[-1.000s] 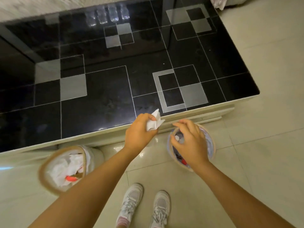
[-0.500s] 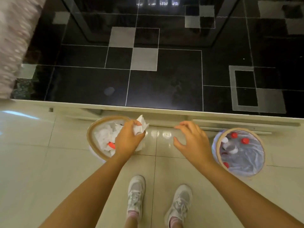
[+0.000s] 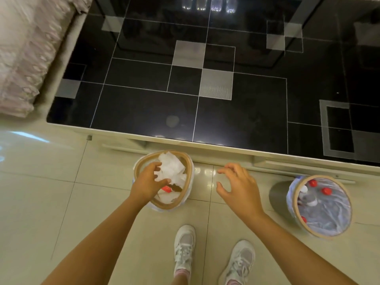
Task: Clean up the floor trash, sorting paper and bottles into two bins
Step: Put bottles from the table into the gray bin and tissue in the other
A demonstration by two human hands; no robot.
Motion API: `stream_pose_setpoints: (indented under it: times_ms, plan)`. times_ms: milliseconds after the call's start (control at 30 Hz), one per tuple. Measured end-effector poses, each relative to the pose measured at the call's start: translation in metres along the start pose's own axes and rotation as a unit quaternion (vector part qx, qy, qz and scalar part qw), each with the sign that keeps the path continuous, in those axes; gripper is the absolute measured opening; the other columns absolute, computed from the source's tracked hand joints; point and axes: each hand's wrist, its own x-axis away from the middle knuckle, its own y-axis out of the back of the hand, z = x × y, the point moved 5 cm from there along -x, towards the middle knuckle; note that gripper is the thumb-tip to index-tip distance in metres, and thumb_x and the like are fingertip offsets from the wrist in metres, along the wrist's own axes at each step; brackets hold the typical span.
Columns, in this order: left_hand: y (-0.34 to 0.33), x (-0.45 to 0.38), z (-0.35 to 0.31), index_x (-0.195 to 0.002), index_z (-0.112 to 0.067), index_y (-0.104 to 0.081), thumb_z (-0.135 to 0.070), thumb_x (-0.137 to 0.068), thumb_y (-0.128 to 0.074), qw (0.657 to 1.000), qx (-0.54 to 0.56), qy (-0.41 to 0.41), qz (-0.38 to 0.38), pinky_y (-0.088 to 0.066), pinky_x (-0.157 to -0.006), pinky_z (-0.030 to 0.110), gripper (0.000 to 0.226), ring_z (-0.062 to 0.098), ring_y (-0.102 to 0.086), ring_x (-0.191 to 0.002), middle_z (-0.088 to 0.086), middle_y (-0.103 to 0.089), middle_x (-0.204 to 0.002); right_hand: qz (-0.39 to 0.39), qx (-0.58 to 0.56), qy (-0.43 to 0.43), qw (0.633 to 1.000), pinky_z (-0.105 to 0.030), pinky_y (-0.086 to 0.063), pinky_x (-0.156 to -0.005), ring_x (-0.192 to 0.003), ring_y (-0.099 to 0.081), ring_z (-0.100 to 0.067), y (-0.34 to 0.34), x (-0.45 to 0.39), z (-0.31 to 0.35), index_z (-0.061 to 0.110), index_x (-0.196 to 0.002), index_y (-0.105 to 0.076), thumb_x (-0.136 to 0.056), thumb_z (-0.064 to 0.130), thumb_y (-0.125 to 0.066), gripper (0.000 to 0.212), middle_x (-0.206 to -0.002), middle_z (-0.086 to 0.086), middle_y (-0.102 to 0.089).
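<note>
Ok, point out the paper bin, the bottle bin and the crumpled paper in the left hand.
Paper bin (image 3: 144,159): head view, bare tan rim, upper left.
Bottle bin (image 3: 296,204): head view, tan rim, left side.
Crumpled paper (image 3: 171,168): head view, middle of the white wad.

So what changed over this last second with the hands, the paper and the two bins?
The left hand carried the crumpled paper leftward from near the bottle bin to over the paper bin, and is now loosening around it. The right hand left the bottle bin and hovers empty between the bins. Both bins stayed put; the head turned left.
</note>
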Motion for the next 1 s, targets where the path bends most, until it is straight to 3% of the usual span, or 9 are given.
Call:
stream_pose_setpoints:
  times_ms: [233, 333, 400, 467, 567, 633, 867, 1000]
  plan:
    - [-0.002, -0.001, -0.031, -0.110, -0.029, -0.055, -0.030, -0.083, -0.072, 0.999, -0.038, -0.020, 0.010, -0.056, -0.087, 0.039, 0.032, 0.020, -0.064, -0.097, -0.004, -0.064, -0.104, -0.005, -0.018, 0.004, 1.000, -0.034, -0.045, -0.082, -0.103, -0.055, -0.018, 0.018, -0.012, 0.005, 0.026, -0.106, -0.062, -0.080, 0.028, -0.064, 0.026, -0.112, 0.005, -0.055]
    - [-0.012, 0.003, -0.053, -0.110, -0.026, -0.054, -0.026, -0.085, -0.070, 0.999, -0.028, -0.022, 0.000, -0.055, -0.058, 0.015, 0.030, 0.013, -0.063, -0.086, -0.005, -0.062, -0.099, -0.019, -0.029, 0.026, 0.999, -0.038, -0.046, -0.079, -0.101, -0.056, -0.021, 0.033, -0.017, -0.004, 0.024, -0.106, -0.062, -0.078, 0.028, -0.064, 0.028, -0.112, 0.003, -0.056]
    - [-0.021, 0.003, -0.065, -0.110, -0.026, -0.054, -0.024, -0.087, -0.068, 0.999, -0.031, -0.023, -0.015, -0.047, -0.045, 0.008, 0.027, 0.007, -0.060, -0.080, -0.010, -0.059, -0.095, -0.025, -0.031, 0.033, 0.999, -0.039, -0.047, -0.079, -0.102, -0.056, -0.021, 0.042, -0.017, -0.015, 0.024, -0.107, -0.062, -0.078, 0.029, -0.065, 0.029, -0.113, 0.003, -0.057]
    - [-0.026, 0.002, -0.077, -0.109, -0.030, -0.054, -0.028, -0.088, -0.067, 0.997, -0.048, -0.034, -0.044, -0.046, -0.052, 0.010, 0.025, 0.006, -0.059, -0.082, -0.015, -0.058, -0.092, -0.032, -0.032, 0.039, 0.998, -0.039, -0.048, -0.078, -0.103, -0.055, -0.020, 0.049, -0.017, -0.028, 0.025, -0.107, -0.062, -0.078, 0.031, -0.064, 0.030, -0.113, 0.004, -0.056]
    - [-0.033, -0.006, -0.086, -0.109, -0.031, -0.054, -0.035, -0.087, -0.066, 0.994, -0.084, -0.043, -0.058, -0.053, -0.074, 0.027, 0.026, 0.011, -0.060, -0.086, -0.014, -0.061, -0.093, -0.037, -0.032, 0.035, 0.998, -0.038, -0.048, -0.076, -0.101, -0.057, -0.021, 0.051, -0.015, -0.051, 0.024, -0.106, -0.063, -0.076, 0.031, -0.063, 0.031, -0.112, 0.003, -0.057]
    - [-0.036, -0.011, -0.089, -0.111, -0.031, -0.054, -0.037, -0.086, -0.065, 0.993, -0.097, -0.035, -0.060, -0.055, -0.081, 0.035, 0.028, 0.009, -0.060, -0.085, -0.013, -0.062, -0.094, -0.035, -0.031, 0.033, 0.998, -0.038, -0.049, -0.076, -0.099, -0.057, -0.022, 0.048, -0.013, -0.063, 0.023, -0.105, -0.063, -0.076, 0.031, -0.062, 0.030, -0.111, 0.002, -0.058]
    - [-0.046, -0.026, -0.104, -0.108, -0.031, -0.053, -0.040, -0.085, -0.066, 0.990, -0.126, -0.029, -0.050, -0.056, -0.082, 0.040, 0.028, 0.013, -0.063, -0.085, -0.010, -0.063, -0.094, -0.053, -0.036, 0.009, 0.998, -0.035, -0.048, -0.073, -0.093, -0.059, -0.022, 0.044, -0.012, -0.083, 0.022, -0.102, -0.064, -0.075, 0.038, -0.045, 0.036, -0.107, 0.002, -0.059]
    - [-0.071, -0.028, -0.108, -0.111, -0.027, -0.055, -0.036, -0.084, -0.069, 0.990, -0.140, -0.026, -0.017, -0.054, -0.085, 0.040, 0.032, 0.016, -0.064, -0.087, -0.006, -0.064, -0.098, -0.025, -0.031, -0.010, 0.999, -0.037, -0.049, -0.073, -0.093, -0.060, -0.024, 0.034, -0.003, -0.098, 0.022, -0.102, -0.065, -0.079, 0.037, -0.051, 0.031, -0.105, -0.001, -0.061]
